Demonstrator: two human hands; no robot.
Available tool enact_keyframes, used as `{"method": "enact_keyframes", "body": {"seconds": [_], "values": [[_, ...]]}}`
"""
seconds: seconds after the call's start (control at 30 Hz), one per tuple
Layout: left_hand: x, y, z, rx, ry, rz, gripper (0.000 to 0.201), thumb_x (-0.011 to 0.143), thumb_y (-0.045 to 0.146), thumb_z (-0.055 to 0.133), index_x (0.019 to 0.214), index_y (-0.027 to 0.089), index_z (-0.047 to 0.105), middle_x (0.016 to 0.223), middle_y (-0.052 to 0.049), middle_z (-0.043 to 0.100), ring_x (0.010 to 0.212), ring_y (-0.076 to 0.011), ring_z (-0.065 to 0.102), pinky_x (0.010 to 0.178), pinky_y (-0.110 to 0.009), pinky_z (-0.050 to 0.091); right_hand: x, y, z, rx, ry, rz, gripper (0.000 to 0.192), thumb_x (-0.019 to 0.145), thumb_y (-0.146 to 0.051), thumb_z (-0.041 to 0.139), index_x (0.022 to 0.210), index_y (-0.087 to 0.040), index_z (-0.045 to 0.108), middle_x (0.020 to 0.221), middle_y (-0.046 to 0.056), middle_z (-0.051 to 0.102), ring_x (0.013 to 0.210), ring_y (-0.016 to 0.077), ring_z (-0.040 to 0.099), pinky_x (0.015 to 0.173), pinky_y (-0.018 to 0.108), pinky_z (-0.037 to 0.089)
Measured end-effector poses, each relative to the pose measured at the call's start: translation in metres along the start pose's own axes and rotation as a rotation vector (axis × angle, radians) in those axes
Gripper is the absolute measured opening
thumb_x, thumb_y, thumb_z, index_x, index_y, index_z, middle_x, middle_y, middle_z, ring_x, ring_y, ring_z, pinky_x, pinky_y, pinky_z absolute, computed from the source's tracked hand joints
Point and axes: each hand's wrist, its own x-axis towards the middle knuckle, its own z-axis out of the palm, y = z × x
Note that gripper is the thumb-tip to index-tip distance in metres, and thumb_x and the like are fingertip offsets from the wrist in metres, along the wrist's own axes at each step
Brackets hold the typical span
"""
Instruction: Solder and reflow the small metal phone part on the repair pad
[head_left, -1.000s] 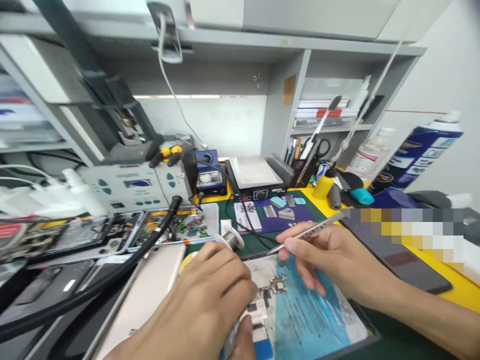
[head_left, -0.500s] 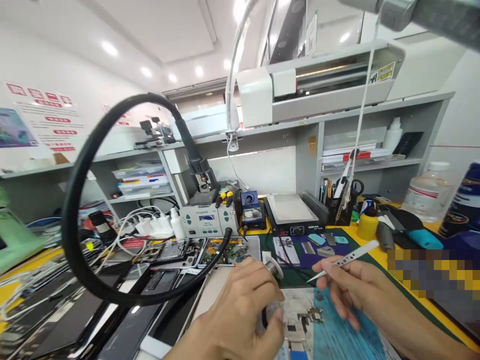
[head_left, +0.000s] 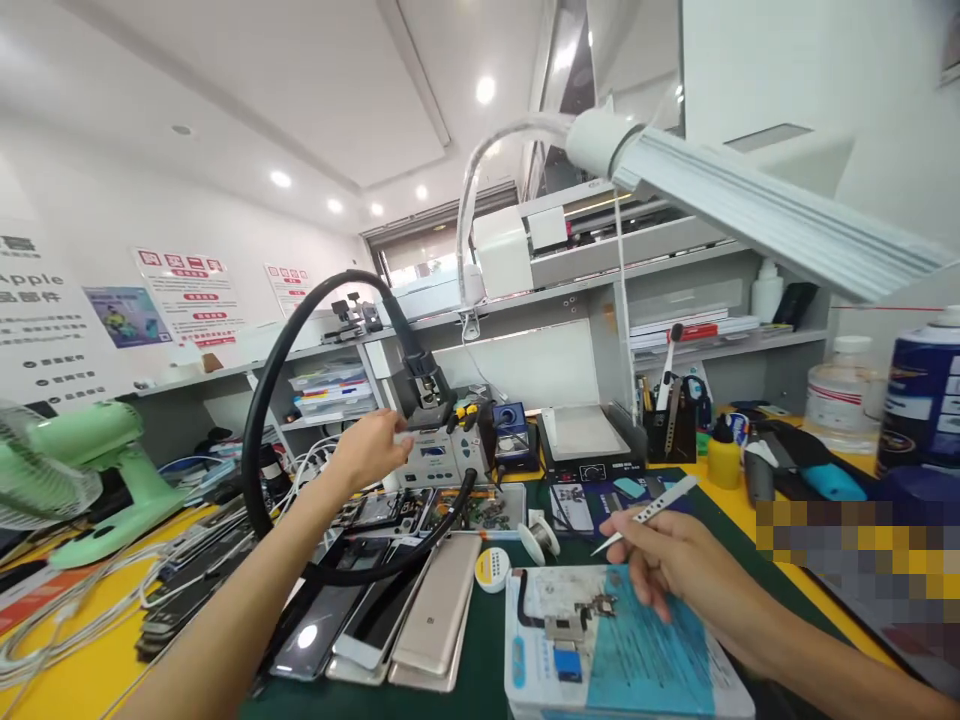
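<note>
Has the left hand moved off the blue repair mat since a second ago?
Yes. The left hand has left the blue repair mat and gone up and away to the hot-air station, by its handle. The right hand holds the tweezers.

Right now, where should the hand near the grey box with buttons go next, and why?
Probably a little farther forward, to close on the black handle parked above the grey station. The left hand is open just beside it, while the right hand holds tweezers over the small board.

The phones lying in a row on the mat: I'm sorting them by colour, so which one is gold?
The gold phone is the rightmost of the row, lying back up beside the solder paste tin; the others show dark or white faces.
</note>
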Motion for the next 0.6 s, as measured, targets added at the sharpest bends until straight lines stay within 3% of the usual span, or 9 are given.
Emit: {"method": "enact_keyframes", "body": {"seconds": [0.1, 0.23, 0.4, 0.6], "values": [[0.01, -0.016, 0.01, 0.191, -0.061, -0.004, 0.037, 0.096, 0.037, 0.064, 0.126, 0.016, 0.061, 0.128, -0.011, 0.063, 0.111, -0.0252, 0.064, 0.094, -0.048, 0.056, -0.002, -0.002, 0.0, 0.019, -0.036, -0.036, 0.037, 0.091, -0.049, 0.067, 0.095, -0.012, 0.069, 0.075, 0.005, 0.07, 0.046, 0.0097, 0.055, 0.04, 0.021, 0.045], [0.005, -0.017, 0.037, 0.35, -0.083, 0.008, 0.039, 0.096, 0.037, 0.064, 0.129, 0.017, 0.059, 0.132, -0.012, 0.061, 0.114, -0.0264, 0.063, 0.096, -0.049, 0.055, -0.003, -0.005, 0.0, 0.026, -0.035, -0.05, 0.035, 0.09, -0.048, 0.068, 0.091, -0.013, 0.068, 0.076, 0.004, 0.069, 0.045, 0.0099, 0.055, 0.04, 0.022, 0.045], [-0.002, -0.016, 0.061, 0.456, -0.068, 0.03, 0.04, 0.096, 0.037, 0.064, 0.13, 0.017, 0.059, 0.133, -0.012, 0.06, 0.115, -0.0267, 0.063, 0.096, -0.05, 0.055, -0.002, -0.004, 0.0, 0.025, -0.041, -0.049, 0.037, 0.09, -0.05, 0.069, 0.09, -0.013, 0.068, 0.075, 0.004, 0.069, 0.046, 0.01, 0.056, 0.04, 0.022, 0.045], [-0.001, -0.024, 0.074, 0.504, -0.022, 0.061, 0.041, 0.096, 0.037, 0.064, 0.131, 0.017, 0.058, 0.134, -0.012, 0.06, 0.117, -0.0272, 0.062, 0.097, -0.05, 0.055, -0.001, -0.002, -0.001, 0.027, -0.037, -0.046, 0.037, 0.092, -0.049, 0.067, 0.094, -0.012, 0.068, 0.075, 0.004, 0.069, 0.046, 0.0099, 0.055, 0.04, 0.021, 0.045]]}}
